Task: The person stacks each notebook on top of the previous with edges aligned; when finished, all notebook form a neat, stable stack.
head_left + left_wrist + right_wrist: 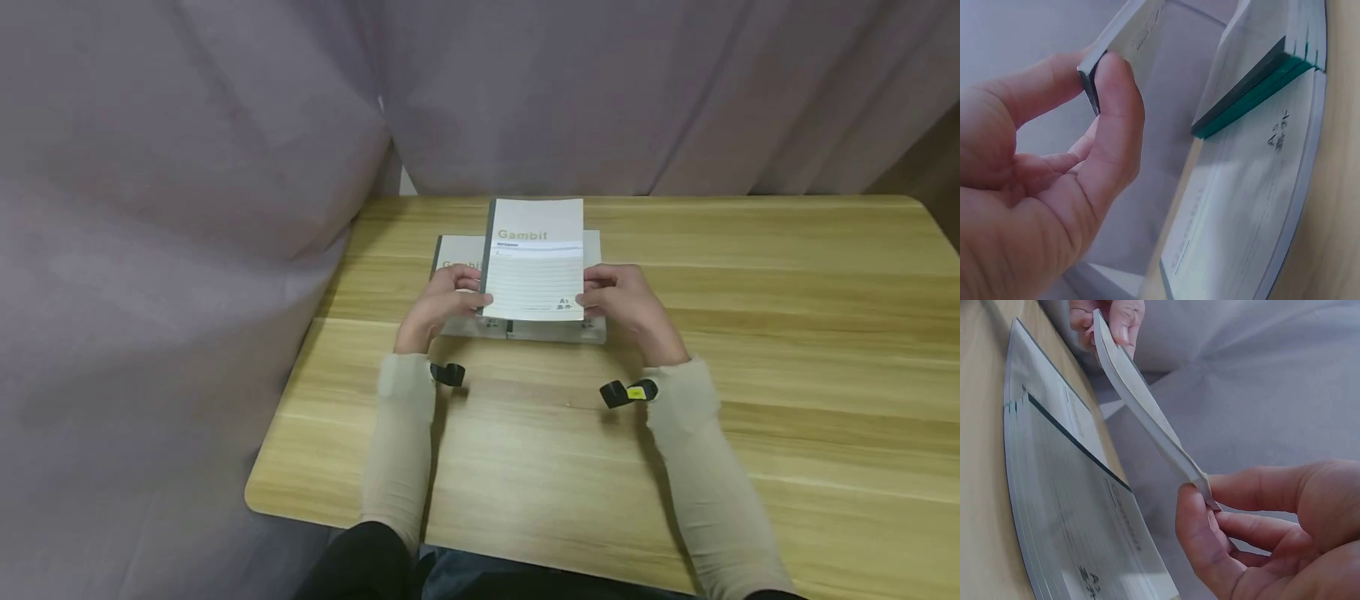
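A white notebook (534, 267) with a dark spine and "Gambit" on its cover is held up between both hands. My left hand (442, 302) pinches its spine side near the lower corner, thumb on the cover and fingers behind. On the opposite edge my right hand (622, 298) grips it the same way. In the left wrist view, a gap shows between the held notebook (1132, 31) and those lying below. Below it, a stack of notebooks (1085, 506) with green spines lies beside a lower notebook (1241, 187) of the same kind, partly hidden in the head view.
The notebooks lie on a wood-grain table (525, 450), whose left edge runs beside the left forearm. Grey curtain cloth (525, 92) hangs behind the table and down its left side. Each wrist wears a black strap device (447, 375).
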`<action>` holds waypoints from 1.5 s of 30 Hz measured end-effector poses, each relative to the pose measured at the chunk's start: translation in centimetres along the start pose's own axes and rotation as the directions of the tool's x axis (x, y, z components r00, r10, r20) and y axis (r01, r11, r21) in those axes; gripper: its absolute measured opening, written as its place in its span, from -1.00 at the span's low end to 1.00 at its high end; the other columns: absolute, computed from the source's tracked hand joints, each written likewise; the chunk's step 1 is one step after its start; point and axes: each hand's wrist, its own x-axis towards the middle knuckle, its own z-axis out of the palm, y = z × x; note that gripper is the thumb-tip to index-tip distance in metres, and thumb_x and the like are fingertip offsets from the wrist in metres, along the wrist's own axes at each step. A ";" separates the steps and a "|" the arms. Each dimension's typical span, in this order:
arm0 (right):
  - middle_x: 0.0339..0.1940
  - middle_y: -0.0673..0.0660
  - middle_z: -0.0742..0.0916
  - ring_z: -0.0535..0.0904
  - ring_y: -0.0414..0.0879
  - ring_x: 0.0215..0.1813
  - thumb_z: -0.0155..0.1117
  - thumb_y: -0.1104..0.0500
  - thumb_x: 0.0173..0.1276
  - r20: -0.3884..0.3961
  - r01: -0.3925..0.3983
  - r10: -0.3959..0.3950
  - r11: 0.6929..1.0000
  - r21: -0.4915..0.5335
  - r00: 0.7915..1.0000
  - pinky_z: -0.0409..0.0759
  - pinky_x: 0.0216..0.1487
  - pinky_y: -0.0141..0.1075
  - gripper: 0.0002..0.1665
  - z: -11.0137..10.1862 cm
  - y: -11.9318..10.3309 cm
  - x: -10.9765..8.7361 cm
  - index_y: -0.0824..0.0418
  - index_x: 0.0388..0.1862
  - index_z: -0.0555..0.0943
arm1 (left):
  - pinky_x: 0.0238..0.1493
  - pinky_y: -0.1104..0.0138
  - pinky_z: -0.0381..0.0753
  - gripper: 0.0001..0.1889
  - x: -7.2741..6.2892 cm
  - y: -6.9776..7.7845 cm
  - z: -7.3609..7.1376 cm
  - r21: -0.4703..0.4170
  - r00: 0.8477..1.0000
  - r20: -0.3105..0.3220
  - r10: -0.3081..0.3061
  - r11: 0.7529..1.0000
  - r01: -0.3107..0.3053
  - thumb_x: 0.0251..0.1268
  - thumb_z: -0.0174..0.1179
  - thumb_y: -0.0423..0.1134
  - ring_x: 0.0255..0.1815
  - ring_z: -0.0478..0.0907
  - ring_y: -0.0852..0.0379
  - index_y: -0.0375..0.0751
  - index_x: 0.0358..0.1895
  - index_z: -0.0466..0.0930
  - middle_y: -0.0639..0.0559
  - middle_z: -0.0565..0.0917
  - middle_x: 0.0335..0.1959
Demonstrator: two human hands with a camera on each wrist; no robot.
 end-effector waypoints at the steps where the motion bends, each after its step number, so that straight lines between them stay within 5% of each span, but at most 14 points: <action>1: -0.21 0.16 0.55 0.60 -0.24 -0.32 0.23 0.51 0.30 -0.005 0.000 0.000 1.000 0.005 1.000 0.71 -0.19 -0.38 -0.48 -0.2 0.1 -0.1 0.63 0.25 0.45 | -0.03 -0.01 0.70 -0.51 0.0 0.0 0.2 0.000 1.000 0.003 -0.002 1.000 0.002 0.21 0.35 -0.53 -0.29 0.57 0.03 -0.47 0.19 0.41 -0.14 0.51 -0.08; 18: -0.18 0.23 0.55 0.58 -0.21 -0.34 0.22 0.55 0.29 -0.004 -0.040 0.040 0.999 0.021 0.999 0.71 -0.18 -0.35 -0.44 -0.5 0.8 0.2 0.66 0.27 0.41 | -0.14 0.17 0.73 -0.55 0.4 -0.6 0.7 0.077 0.999 0.028 -0.016 0.997 0.014 0.26 0.31 -0.51 -0.34 0.60 0.06 -0.49 0.19 0.42 -0.16 0.55 -0.11; 31: -0.11 0.33 0.55 0.55 -0.03 -0.22 0.21 0.51 0.30 -0.009 -0.102 0.102 0.976 -0.190 0.995 0.69 -0.20 -0.35 -0.47 -0.3 1.8 0.1 0.64 0.25 0.44 | -0.18 0.25 0.73 -0.55 1.3 -2.6 2.2 0.122 0.997 0.006 -0.082 0.989 0.080 0.24 0.35 -0.51 -0.32 0.61 0.03 -0.47 0.17 0.45 -0.17 0.58 -0.16; 45: -0.19 0.30 0.60 0.59 -0.14 -0.32 0.19 0.55 0.26 0.035 -0.107 0.115 0.977 -0.183 0.993 0.71 -0.21 -0.35 -0.50 -1.5 2.7 0.0 0.71 0.20 0.44 | -0.27 0.30 0.72 -0.59 1.5 -2.9 3.5 0.269 0.999 -0.014 -0.053 0.962 0.055 0.19 0.43 -0.42 -0.35 0.64 0.03 -0.42 0.08 0.52 -0.18 0.64 -0.18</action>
